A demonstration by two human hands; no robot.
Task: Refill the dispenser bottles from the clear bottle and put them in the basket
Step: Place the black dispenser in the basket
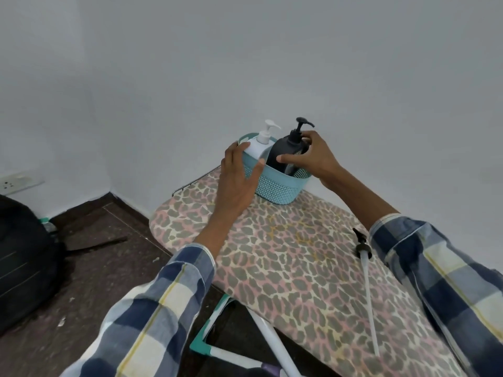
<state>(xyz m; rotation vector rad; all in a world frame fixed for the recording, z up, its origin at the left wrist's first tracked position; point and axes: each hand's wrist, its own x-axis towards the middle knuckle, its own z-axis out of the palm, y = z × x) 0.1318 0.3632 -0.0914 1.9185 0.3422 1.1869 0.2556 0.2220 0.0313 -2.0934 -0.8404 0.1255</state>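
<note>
Basket [275,183] at the board's [285,257] far end (both hands [236,180] [313,156] on it).

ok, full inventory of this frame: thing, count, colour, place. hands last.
basket: 1, teal, far end of ironing board
white bottle: 1, white with pump, in basket, left side
black bottle: 1, black with pump, in basket, right side
loose pump: 1, black head with clear tube, on board near right sleeve
ironing board: 1, leopard-print cover, centre
bag: 1, black, floor at left
wall socket: 1, white, left wall
left hand: on basket's left side, touching white bottle
right hand: curled round black bottle
</note>
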